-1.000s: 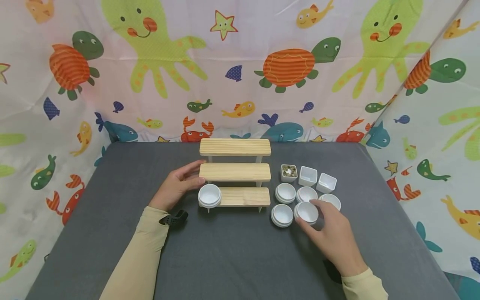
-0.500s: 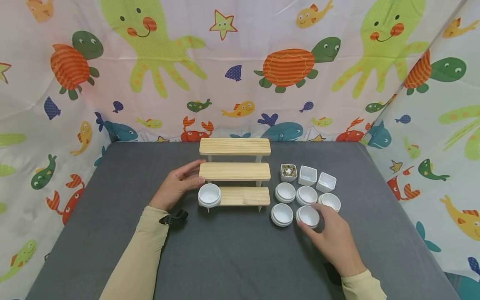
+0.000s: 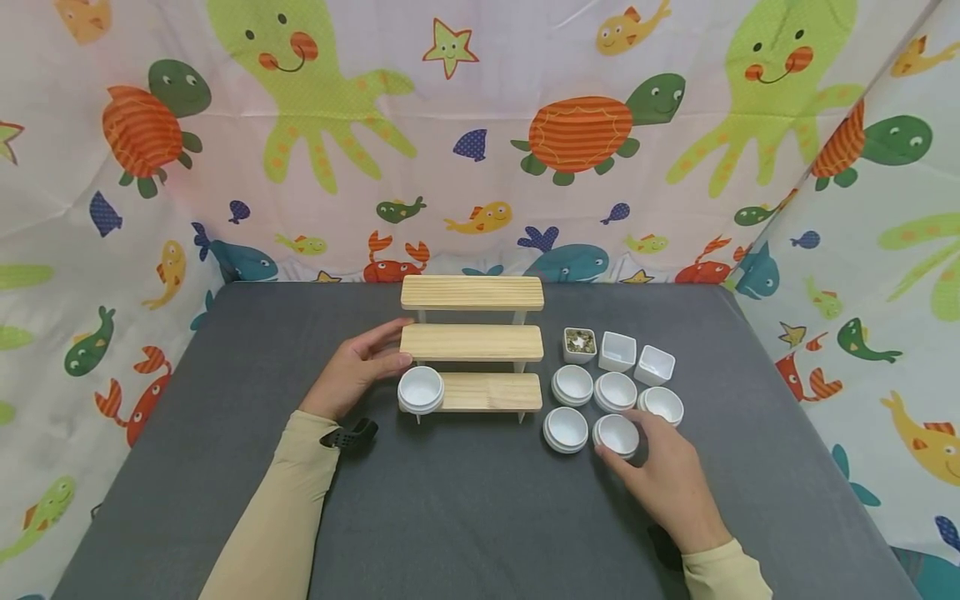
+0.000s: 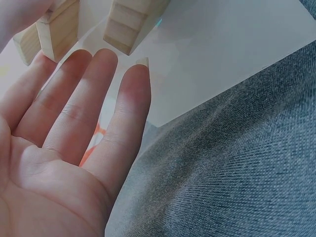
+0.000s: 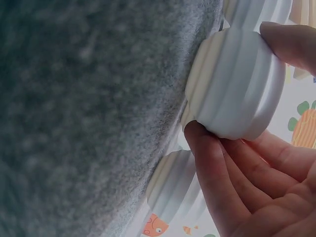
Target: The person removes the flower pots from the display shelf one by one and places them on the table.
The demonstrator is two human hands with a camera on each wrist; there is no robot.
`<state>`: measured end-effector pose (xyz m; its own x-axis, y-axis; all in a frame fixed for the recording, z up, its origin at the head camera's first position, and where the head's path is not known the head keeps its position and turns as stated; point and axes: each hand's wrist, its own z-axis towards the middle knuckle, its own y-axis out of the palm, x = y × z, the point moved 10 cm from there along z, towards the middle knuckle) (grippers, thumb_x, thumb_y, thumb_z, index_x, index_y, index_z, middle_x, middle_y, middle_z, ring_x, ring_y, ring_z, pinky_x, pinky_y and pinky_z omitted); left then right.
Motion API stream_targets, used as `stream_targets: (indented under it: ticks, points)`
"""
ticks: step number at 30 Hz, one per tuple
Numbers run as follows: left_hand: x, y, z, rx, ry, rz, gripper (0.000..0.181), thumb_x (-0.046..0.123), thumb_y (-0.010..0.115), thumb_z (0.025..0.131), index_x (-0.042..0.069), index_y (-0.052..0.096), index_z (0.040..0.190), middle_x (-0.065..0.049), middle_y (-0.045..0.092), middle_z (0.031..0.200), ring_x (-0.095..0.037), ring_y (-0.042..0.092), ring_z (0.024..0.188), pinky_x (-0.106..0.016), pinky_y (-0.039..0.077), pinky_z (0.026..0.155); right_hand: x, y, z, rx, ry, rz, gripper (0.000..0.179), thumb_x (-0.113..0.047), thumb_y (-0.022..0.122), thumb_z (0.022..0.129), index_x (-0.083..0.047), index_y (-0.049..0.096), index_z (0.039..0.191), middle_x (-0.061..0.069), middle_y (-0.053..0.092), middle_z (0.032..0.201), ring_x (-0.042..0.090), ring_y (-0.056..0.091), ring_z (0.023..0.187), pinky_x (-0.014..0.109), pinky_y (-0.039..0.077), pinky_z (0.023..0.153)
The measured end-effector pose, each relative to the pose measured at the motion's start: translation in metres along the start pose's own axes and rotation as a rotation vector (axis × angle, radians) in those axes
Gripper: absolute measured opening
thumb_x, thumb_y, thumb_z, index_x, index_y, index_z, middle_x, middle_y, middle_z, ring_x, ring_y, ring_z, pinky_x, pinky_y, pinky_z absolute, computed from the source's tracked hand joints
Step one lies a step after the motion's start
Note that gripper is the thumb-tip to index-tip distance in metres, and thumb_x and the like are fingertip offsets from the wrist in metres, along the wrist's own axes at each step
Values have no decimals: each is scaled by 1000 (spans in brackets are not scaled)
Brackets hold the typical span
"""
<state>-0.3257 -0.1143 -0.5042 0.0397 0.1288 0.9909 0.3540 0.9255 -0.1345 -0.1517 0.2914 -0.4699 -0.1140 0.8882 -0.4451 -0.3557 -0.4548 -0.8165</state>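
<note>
A three-tier wooden stand (image 3: 471,342) stands on the grey cloth, with a round white pot (image 3: 421,389) at the left end of its lowest board. My left hand (image 3: 356,369) holds the middle board's left end between thumb and index finger; the other fingers (image 4: 74,106) extend loosely beside the boards in the left wrist view. On the right, my right hand (image 3: 660,467) pinches a small white ridged pot (image 3: 616,435) by its sides, thumb on one side and fingertips on the other. That pot is upright, low over the cloth (image 5: 89,108) in the right wrist view.
Around the right hand are more round white pots (image 3: 573,384). Behind them stand two plain square white pots (image 3: 617,352) and a square pot with greenish-brown filling (image 3: 579,345). A sea-animal curtain (image 3: 480,167) encloses the table's back and sides.
My right hand and its pot have shifted slightly toward me and right, away from the pot behind. The left hand and the stand hold still.
</note>
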Motion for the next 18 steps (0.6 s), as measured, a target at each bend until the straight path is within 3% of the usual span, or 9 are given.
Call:
stream_targets:
  ticks: [11,18]
  points:
    - [0,0,0,-3,7,-17,74,34,85,96,27,52,161,-8,59,158,-26,69,134,-29,63,99,2,1,1,-27,18,-11,60,-30,94,83,-1,68,129,21,74,123,43,72,113,62,58,92]
    - [1,0,0,-3,0,-1,74,37,85,95,28,52,161,-7,60,158,-26,69,135,-30,63,100,-5,-10,5,-6,15,-23,58,-30,93,84,0,69,128,18,74,116,37,72,105,59,57,90]
